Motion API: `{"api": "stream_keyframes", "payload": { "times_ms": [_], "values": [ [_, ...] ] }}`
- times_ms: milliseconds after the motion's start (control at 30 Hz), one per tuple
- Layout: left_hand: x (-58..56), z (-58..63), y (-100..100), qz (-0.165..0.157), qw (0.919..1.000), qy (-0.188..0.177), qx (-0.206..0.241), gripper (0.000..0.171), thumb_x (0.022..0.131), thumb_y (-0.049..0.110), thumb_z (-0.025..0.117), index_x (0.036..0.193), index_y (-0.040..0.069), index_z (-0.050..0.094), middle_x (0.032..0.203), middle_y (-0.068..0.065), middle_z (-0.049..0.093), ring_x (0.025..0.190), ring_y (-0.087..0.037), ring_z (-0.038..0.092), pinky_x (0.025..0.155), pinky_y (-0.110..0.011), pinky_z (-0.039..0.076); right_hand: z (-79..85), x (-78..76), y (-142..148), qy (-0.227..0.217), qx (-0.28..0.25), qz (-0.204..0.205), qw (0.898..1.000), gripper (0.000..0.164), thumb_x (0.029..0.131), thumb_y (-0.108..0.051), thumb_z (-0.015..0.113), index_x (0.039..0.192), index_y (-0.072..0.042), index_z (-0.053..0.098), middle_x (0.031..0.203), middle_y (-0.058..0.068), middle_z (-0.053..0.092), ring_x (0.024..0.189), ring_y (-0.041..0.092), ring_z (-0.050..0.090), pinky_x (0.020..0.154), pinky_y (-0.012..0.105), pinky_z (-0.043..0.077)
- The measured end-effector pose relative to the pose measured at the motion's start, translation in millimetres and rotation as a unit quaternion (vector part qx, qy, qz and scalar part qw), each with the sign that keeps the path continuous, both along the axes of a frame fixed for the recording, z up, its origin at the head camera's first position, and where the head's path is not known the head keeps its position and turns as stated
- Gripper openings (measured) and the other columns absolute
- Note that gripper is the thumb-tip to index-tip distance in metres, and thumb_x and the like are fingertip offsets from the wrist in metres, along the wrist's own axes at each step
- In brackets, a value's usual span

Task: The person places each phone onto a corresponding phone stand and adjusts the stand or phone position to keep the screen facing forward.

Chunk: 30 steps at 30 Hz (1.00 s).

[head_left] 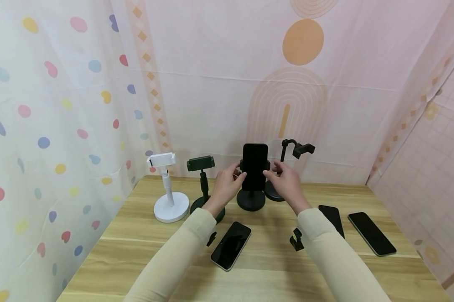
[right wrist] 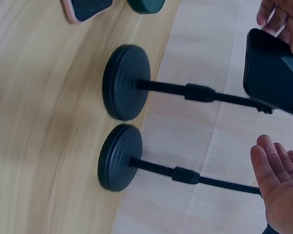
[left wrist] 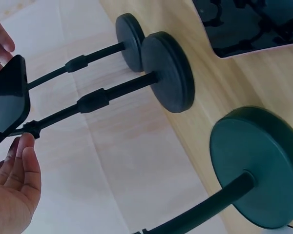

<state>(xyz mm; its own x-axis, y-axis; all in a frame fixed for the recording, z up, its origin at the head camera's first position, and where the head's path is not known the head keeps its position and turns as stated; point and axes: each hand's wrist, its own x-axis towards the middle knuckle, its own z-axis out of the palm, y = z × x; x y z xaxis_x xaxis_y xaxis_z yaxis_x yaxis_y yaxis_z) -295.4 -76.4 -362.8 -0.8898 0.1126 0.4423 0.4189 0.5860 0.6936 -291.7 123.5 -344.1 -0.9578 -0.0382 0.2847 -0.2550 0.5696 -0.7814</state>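
A black smartphone [head_left: 255,167] stands upright in the clamp of a black phone stand [head_left: 251,200]. At its left edge my left hand [head_left: 227,184] pinches it, thumb on the screen side and fingers behind by the clamp; the left wrist view shows these fingers [left wrist: 25,165] near the stand's joint. On the other side is my right hand [head_left: 286,184], its thumb by the phone's right edge. In the right wrist view the right hand [right wrist: 283,195] has nearly straight fingers and a gap between it and the phone [right wrist: 271,73].
A white phone stand [head_left: 171,206] and a dark green one [head_left: 201,163] stand to the left. Behind my right hand is another black stand [head_left: 304,149]. One phone [head_left: 231,245] lies in front; two more, a partly covered phone [head_left: 332,218] and another phone [head_left: 372,233], lie at right.
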Motion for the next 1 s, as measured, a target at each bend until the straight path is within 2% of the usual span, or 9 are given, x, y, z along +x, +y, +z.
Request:
{"api": "stream_keyframes", "payload": {
  "times_ms": [133, 400, 700, 833, 1000],
  "values": [
    [3.4, -5.2, -3, -0.004, 0.9999, -0.009, -0.011, 0.040, 0.100, 0.019, 0.060, 0.135, -0.001, 0.057, 0.101, -0.011, 0.070, 0.087, -0.022, 0.067, 0.077, -0.038, 0.055, -1.2, -0.5, 11, -0.009, 0.018, 0.000, 1.000, 0.059, 0.096, -0.031, 0.066, 0.141, 0.003, 0.049, 0.126, 0.021, 0.062, 0.113, 0.033, 0.061, 0.094, 0.046, 0.049],
    [11.7, -18.5, -9, -0.010, 0.9987, -0.029, -0.040, 0.044, 0.097, 0.018, 0.065, 0.137, 0.000, 0.056, 0.104, -0.011, 0.070, 0.087, -0.022, 0.067, 0.072, -0.037, 0.056, -4.8, -0.1, 33, -0.031, 0.056, 0.002, 0.998, 0.065, 0.097, -0.037, 0.064, 0.144, 0.003, 0.045, 0.132, 0.024, 0.058, 0.117, 0.036, 0.059, 0.095, 0.049, 0.049],
    [20.8, -41.0, -16, 0.008, 0.9910, -0.079, -0.108, 0.048, 0.093, 0.017, 0.070, 0.136, 0.001, 0.057, 0.112, -0.015, 0.068, 0.092, -0.026, 0.066, 0.078, -0.041, 0.055, -7.2, 0.4, 53, -0.043, 0.088, 0.004, 0.995, 0.061, 0.099, -0.030, 0.061, 0.144, 0.006, 0.043, 0.133, 0.027, 0.055, 0.119, 0.040, 0.057, 0.095, 0.051, 0.048],
    [25.3, -49.7, -17, 0.017, 0.9802, -0.095, -0.173, 0.048, 0.092, 0.020, 0.071, 0.135, 0.002, 0.059, 0.119, -0.017, 0.066, 0.100, -0.030, 0.066, 0.080, -0.044, 0.055, -7.7, -0.1, 61, -0.043, 0.104, 0.001, 0.994, 0.062, 0.099, -0.029, 0.062, 0.144, 0.007, 0.042, 0.133, 0.028, 0.055, 0.118, 0.041, 0.057, 0.094, 0.052, 0.048],
    [36.2, -54.9, -15, 0.022, 0.9553, -0.099, -0.278, 0.044, 0.090, 0.019, 0.071, 0.131, 0.004, 0.062, 0.127, -0.017, 0.063, 0.107, -0.033, 0.064, 0.083, -0.047, 0.054, -8.2, -0.8, 72, -0.034, 0.129, 0.000, 0.991, 0.062, 0.099, -0.029, 0.061, 0.143, 0.010, 0.043, 0.132, 0.030, 0.055, 0.116, 0.042, 0.058, 0.094, 0.053, 0.048]
  ]
}}
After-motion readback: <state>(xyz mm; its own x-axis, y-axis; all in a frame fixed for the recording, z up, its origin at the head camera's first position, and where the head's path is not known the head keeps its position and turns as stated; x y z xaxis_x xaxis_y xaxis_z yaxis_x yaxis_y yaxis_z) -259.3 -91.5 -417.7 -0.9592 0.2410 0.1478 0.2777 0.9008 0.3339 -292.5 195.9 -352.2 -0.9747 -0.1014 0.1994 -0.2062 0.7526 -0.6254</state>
